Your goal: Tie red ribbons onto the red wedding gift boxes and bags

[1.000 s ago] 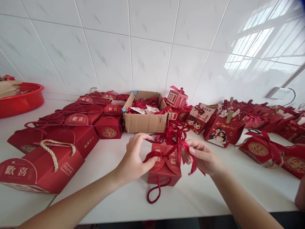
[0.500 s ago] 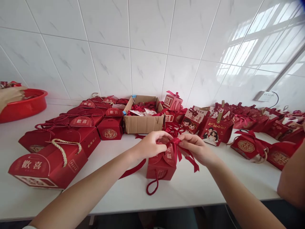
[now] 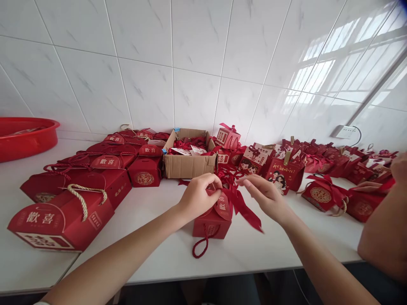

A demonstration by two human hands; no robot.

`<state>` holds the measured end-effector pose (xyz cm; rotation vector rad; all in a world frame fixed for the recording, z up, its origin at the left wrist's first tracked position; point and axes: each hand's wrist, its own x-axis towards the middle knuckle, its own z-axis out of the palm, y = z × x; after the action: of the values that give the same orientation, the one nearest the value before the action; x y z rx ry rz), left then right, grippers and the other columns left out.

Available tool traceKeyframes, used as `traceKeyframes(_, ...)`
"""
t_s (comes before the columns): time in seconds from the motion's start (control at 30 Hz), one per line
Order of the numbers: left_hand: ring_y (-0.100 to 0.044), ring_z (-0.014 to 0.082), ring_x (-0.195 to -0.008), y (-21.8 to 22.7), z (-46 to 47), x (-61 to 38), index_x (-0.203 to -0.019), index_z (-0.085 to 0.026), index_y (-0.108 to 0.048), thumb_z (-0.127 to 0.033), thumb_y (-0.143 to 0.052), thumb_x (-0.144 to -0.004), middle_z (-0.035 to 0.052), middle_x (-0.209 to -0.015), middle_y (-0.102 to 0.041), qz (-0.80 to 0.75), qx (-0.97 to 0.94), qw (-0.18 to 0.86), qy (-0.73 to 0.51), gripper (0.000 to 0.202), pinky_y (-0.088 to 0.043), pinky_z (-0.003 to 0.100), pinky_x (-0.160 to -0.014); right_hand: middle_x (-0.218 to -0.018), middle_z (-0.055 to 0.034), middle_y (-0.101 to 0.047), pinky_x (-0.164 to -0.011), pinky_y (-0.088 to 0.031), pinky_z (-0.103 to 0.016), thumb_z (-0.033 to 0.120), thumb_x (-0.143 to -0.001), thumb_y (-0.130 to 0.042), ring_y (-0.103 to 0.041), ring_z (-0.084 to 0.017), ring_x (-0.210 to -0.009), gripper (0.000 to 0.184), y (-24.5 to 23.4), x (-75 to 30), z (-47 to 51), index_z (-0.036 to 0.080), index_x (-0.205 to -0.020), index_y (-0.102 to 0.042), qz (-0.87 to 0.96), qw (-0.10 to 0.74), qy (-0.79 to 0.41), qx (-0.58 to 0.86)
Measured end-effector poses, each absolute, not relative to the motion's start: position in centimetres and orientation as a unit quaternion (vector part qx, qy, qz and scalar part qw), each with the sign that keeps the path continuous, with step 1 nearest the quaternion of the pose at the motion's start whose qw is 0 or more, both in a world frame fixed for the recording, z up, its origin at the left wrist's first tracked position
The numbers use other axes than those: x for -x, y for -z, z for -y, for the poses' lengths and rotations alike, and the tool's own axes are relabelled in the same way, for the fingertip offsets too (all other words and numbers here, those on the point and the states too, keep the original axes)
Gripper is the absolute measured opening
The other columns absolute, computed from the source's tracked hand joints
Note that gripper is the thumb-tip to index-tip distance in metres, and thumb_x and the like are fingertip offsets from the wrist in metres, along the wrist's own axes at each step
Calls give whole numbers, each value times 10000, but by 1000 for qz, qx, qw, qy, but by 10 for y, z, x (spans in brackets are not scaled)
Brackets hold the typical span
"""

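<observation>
A small red gift box [image 3: 211,222] with a cord handle stands on the white table [image 3: 260,250] in front of me. A dark red ribbon [image 3: 243,205] is threaded through its top flaps and trails off to the right. My left hand [image 3: 199,195] is closed over the top of the box, pinching the ribbon at the flaps. My right hand [image 3: 265,195] hovers just right of the box, fingers pinched on the ribbon's other end.
Many red gift boxes line the back and both sides, a big one [image 3: 60,220] at near left. An open cardboard box [image 3: 189,163] holds ribbons and tags. A red basin [image 3: 23,137] sits far left. Another person's arm [image 3: 383,231] reaches in at right.
Both hands have worked the ribbon at the box top, drawing it in from loose loops to a tighter bunch. The other person's hand has left the red basin. The view has pulled back.
</observation>
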<state>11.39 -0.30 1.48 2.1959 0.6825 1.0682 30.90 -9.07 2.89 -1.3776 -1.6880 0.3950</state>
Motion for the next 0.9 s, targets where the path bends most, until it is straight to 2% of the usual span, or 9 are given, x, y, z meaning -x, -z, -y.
traceKeyframes(0.1, -589, 147, -748, -16, 6, -112, -774, -185, -578, -136, -550, -768, 12, -799, -638, -252, -828, 291, -407, 56, -473, 252, -687, -634, 15, -512, -456, -280, -221, 543, -865, -573, -376, -79, -507, 416, -19, -305, 79, 172, -1026, -671, 629, 411, -364, 551)
traceKeyframes(0.2, -590, 135, -723, -20, 10, -110, -784, -182, -570, -152, -543, -789, -2, -771, -634, -256, -826, 291, -410, 40, -464, 243, -668, -634, 22, -527, -451, -262, -197, 544, -800, -657, -383, -58, -503, 397, -9, -301, 71, 153, -867, -648, 606, 409, -460, 504)
traceKeyframes(0.3, -587, 132, -710, -20, 11, -111, -794, -178, -564, -180, -538, -807, -6, -754, -626, -268, -818, 291, -419, 29, -457, 249, -673, -634, 18, -544, -460, -287, -192, 558, -788, -658, -410, -57, -506, 412, -3, -300, 66, 148, -783, -619, 604, 418, -468, 491)
traceKeyframes(0.47, -590, 143, -750, -16, 11, -109, -856, -179, -550, -202, -545, -800, 5, -787, -615, -287, -802, 309, -423, 60, -460, 259, -684, -721, -6, -617, -540, -378, -223, 511, -759, -701, -500, -97, -582, 397, 2, -290, 59, 161, -943, -673, 615, 433, -449, 482)
traceKeyframes(0.57, -601, 168, -878, -15, 13, -99, -936, -191, -538, -172, -537, -767, 21, -891, -622, -296, -794, 331, -416, 169, -460, 281, -765, -699, -6, -596, -567, -381, -241, 486, -782, -683, -488, -109, -601, 333, 5, -279, 57, 155, -821, -690, 628, 460, -407, 477)
traceKeyframes(0.63, -571, 192, -1010, -14, 13, -89, -954, -203, -529, -157, -518, -742, 33, -1002, -607, -329, -773, 358, -407, 218, -430, 310, -848, -775, -23, -607, -640, -411, -257, 470, -795, -673, -521, -131, -689, 311, 9, -274, 57, 163, -748, -669, 634, 487, -377, 468)
traceKeyframes(0.73, -504, 225, -1111, -7, 9, -75, -947, -215, -502, -236, -548, -760, 35, -1071, -561, -399, -736, 392, -381, 193, -374, 348, -927, -883, -49, -632, -730, -439, -279, 457, -820, -646, -556, -161, -800, 288, 14, -273, 58, 174, -768, -649, 645, 505, -362, 445)
traceKeyframes(0.83, -516, 241, -1045, 6, 1, -67, -912, -206, -509, -390, -620, -772, 35, -1017, -569, -418, -728, 424, -339, 257, -364, 366, -925, -846, -43, -642, -700, -438, -272, 437, -861, -601, -555, -151, -757, 268, 18, -274, 58, 176, -813, -637, 658, 497, -369, 429)
traceKeyframes(0.9, -542, 214, -896, 13, -3, -66, -832, -193, -520, -461, -621, -777, 18, -893, -579, -406, -726, 462, -306, 292, -396, 336, -828, -796, -23, -622, -660, -418, -254, 418, -878, -586, -532, -134, -712, 251, 20, -275, 58, 176, -824, -625, 663, 490, -370, 428)
